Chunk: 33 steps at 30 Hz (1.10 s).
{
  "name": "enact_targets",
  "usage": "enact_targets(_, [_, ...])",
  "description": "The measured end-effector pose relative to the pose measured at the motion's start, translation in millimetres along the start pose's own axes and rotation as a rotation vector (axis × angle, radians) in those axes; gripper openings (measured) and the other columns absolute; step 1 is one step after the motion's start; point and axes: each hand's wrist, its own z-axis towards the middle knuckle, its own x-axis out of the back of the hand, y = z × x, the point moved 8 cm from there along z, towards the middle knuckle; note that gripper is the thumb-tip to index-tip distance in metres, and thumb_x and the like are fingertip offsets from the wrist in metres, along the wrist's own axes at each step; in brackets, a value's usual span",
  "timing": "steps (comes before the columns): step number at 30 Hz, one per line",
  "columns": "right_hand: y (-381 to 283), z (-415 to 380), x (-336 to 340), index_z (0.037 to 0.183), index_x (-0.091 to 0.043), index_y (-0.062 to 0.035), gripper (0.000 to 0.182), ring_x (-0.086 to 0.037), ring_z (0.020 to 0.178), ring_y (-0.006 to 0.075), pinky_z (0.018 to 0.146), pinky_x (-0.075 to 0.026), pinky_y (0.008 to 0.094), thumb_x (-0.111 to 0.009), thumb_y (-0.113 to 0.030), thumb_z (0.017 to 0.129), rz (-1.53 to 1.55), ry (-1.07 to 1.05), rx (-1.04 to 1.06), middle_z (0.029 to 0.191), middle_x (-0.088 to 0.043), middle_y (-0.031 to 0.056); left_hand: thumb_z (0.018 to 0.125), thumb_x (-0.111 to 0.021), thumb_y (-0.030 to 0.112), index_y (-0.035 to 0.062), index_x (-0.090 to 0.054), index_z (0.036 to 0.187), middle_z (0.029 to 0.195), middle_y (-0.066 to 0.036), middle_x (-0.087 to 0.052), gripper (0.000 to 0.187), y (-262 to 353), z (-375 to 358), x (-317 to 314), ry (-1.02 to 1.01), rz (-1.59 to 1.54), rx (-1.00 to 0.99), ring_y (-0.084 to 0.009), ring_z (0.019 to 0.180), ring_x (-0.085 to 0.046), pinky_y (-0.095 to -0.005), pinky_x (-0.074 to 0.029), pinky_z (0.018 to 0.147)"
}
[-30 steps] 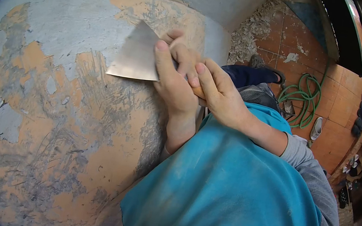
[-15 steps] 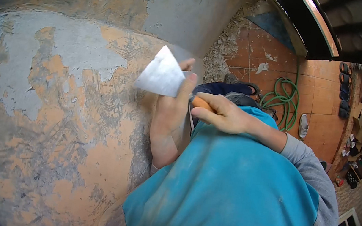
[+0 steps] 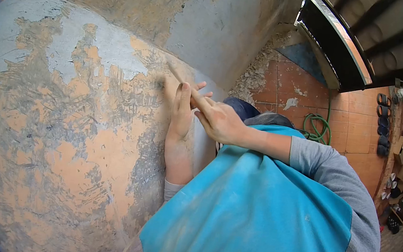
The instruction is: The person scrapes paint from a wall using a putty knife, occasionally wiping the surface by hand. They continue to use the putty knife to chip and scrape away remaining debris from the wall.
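"Where's the scraper?"
"In front of the peeling wall [image 3: 83, 161]: the scraper [image 3: 174, 72] shows thin, edge-on. The right hand [image 3: 225, 123] seems wrapped round its hidden end. The left hand [image 3: 182, 115] stands beside it, fingers straight; whether they press it, I can't tell."
"What could go wrong?"
"With fingers that near, a slip might cut them."
"Edges, room?"
"A wall ridge runs just beyond the scraper; the blue shirt [image 3: 253, 200] bounds its near side. Tiled floor [image 3: 357, 135] opens to its right, well apart, with a green hose [image 3: 328, 127]."

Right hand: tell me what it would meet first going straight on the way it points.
Probably the left hand, just ahead in that line, though depth between them is unclear.
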Motion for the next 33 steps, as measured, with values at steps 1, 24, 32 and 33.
enact_targets(1, [-2.9, -0.3, -5.4, 0.152, -0.037, -0.0069, 0.059, -0.066, 0.077, 0.0392, 0.066, -0.053, 0.048, -0.055, -0.014, 0.097, 0.002, 0.001, 0.009, 0.104, -0.065, 0.0178, 0.11, -0.029, 0.047, -0.0016, -0.032, 0.148, 0.136, -0.019, -0.054, 0.061, -2.9, -3.0, 3.6, 0.071, -0.05, -0.004, -0.0337, 0.12, -0.061, -0.0447, -0.049, 0.102])
enact_targets(24, [55.1, 12.6, -69.9, 0.161, -0.024, -0.0111, 0.07, -0.064, 0.067, 0.0313, 0.064, -0.046, 0.0379, -0.055, -0.013, 0.098, 0.086, 0.221, -0.246, 0.086, -0.068, 0.0168, 0.107, -0.041, 0.049, -0.0085, -0.017, 0.156, 0.161, -0.023, -0.028, 0.08, -2.1, -49.3, 44.3, 0.254, 0.201, 0.122, -0.0298, 0.15, -0.028, -0.0387, -0.023, 0.123])
enact_targets(32, [9.2, -26.3, -62.2, 0.156, -0.033, -0.0085, 0.066, -0.062, 0.068, 0.0351, 0.068, -0.046, 0.0428, -0.057, -0.022, 0.096, 0.027, 0.146, -0.013, 0.083, -0.066, 0.0171, 0.108, -0.042, 0.042, -0.0099, -0.033, 0.149, 0.152, -0.021, -0.044, 0.066, -70.4, -30.8, 52.1, 0.128, -0.128, 0.258, -0.0346, 0.137, -0.048, -0.0427, -0.035, 0.116])
enact_targets(33, [7.7, -31.0, -61.2, 0.156, -0.034, -0.0081, 0.067, -0.061, 0.067, 0.0338, 0.068, -0.045, 0.0415, -0.058, -0.024, 0.095, 0.031, 0.14, -0.028, 0.084, -0.066, 0.0162, 0.109, -0.04, 0.04, -0.0101, -0.039, 0.143, 0.146, -0.02, -0.05, 0.06, -54.9, -26.3, 36.8, 0.134, -0.125, 0.22, -0.0351, 0.13, -0.055, -0.0432, -0.039, 0.113])
